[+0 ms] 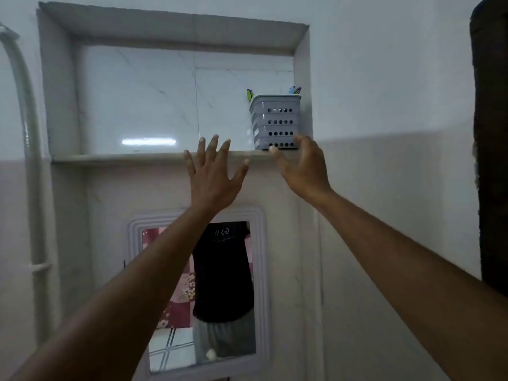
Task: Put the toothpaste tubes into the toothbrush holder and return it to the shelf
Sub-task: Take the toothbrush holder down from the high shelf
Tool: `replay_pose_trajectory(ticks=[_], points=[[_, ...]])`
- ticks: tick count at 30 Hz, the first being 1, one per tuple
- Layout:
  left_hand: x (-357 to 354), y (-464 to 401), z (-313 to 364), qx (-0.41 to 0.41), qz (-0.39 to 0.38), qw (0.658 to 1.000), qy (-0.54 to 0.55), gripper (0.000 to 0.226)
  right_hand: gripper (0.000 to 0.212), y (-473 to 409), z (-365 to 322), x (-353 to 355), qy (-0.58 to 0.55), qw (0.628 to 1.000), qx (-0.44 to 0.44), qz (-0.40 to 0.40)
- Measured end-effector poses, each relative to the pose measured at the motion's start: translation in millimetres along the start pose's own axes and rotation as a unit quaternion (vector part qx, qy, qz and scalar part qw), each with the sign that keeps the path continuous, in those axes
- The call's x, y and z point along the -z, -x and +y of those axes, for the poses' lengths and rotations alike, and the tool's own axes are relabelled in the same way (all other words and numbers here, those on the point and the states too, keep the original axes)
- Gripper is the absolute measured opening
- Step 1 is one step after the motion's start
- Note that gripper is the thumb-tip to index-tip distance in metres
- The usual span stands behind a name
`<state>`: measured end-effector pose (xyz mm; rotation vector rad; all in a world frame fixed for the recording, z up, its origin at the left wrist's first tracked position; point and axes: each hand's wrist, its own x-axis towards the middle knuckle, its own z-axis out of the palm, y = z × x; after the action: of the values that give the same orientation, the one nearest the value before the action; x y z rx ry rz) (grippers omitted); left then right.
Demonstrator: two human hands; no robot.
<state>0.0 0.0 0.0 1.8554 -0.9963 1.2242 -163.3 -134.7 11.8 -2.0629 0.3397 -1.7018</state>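
Grey perforated plastic toothbrush holder (275, 122) sitting at rt end of recessed marble shelf (123, 157). We're raising both hands: left hand (213, 177) fingers splayed, empty; right hand (301, 167) unclenched, thumb touching holder base.

I see a shelf (123, 158) set as a recessed niche in the wall, marble-tiled at the back, pale stone ledge along the front. One thing stands on it: a grey perforated toothbrush holder (276, 122), upright, tucked into the far right corner against the side wall, coloured tips showing above its rim.
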Motion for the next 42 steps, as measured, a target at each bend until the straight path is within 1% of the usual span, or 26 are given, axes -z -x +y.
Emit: replay_pose_trajectory(ticks=[2, 6, 10, 14, 16, 21, 25, 27, 28, 30, 33, 37, 40, 42], points=[[-8.2, -8.3, -4.0, -0.001, 0.011, 1.0, -0.026, 0.081, 0.083, -12.7, -1.4, -12.8, 0.018, 1.0, 0.004, 0.017], [-22.3, -15.1, 0.3, 0.02, 0.038, 0.998, -0.034, 0.078, 0.104, -35.0, 0.7, -31.6, 0.045, 0.998, 0.006, 0.031], [-29.5, -16.1, -1.6, 0.031, 0.066, 0.997, -0.034, 0.074, 0.112, -57.1, 8.8, -44.8, 0.031, 0.998, 0.003, 0.05], [-29.9, -15.4, -0.9, 0.033, 0.071, 0.996, -0.038, 0.073, 0.129, -67.2, 11.6, -48.6, 0.013, 0.999, -0.008, 0.039], [-29.5, -15.9, -1.1, 0.035, 0.067, 0.996, -0.046, 0.073, 0.128, -67.3, 13.0, -47.8, -0.005, 0.999, -0.006, 0.047], [-22.3, -16.8, 2.1, 0.053, 0.046, 0.997, -0.04, 0.079, 0.119, -55.0, 8.8, -35.5, -0.078, 0.993, -0.006, 0.084], [-10.7, -18.3, 10.1, 0.08, 0.04, 0.996, 0.017, 0.079, 0.14, -44.6, 0.2, -13.5, -0.137, 0.983, 0.002, 0.121], [-2.4, -15.5, 18.3, 0.08, 0.053, 0.994, 0.061, 0.077, 0.145, -39.6, -6.3, -0.3, -0.17, 0.977, -0.004, 0.13], [1.7, -11.9, 23.3, 0.076, 0.06, 0.992, 0.076, 0.075, 0.143, -36.5, -8.0, 6.0, -0.179, 0.975, -0.001, 0.135], [9.3, -0.1, 32.1, 0.067, 0.063, 0.992, 0.088, 0.073, 0.132, -25.3, -6.5, 15.5, -0.194, 0.97, 0.019, 0.147], [17.3, 26.1, 40.1, 0.057, 0.04, 0.993, 0.099, 0.071, 0.122, 1.6, -1.0, 27.7, -0.205, 0.967, 0.023, 0.151], [22.8, 74.1, 36.5, 0.052, -0.012, 0.992, 0.113, 0.066, 0.119, 48.8, 11.2, 38.7, -0.214, 0.968, -0.006, 0.129], [24.8, 116.9, 28.4, 0.077, -0.057, 0.987, 0.128, 0.062, 0.116, 93.0, 26.0, 38.0, -0.209, 0.971, -0.03, 0.108], [24.0, 149.6, 22.3, 0.085, -0.077, 0.984, 0.14, 0.055, 0.115, 127.3, 37.5, 34.0, -0.205, 0.974, -0.05, 0.086]])
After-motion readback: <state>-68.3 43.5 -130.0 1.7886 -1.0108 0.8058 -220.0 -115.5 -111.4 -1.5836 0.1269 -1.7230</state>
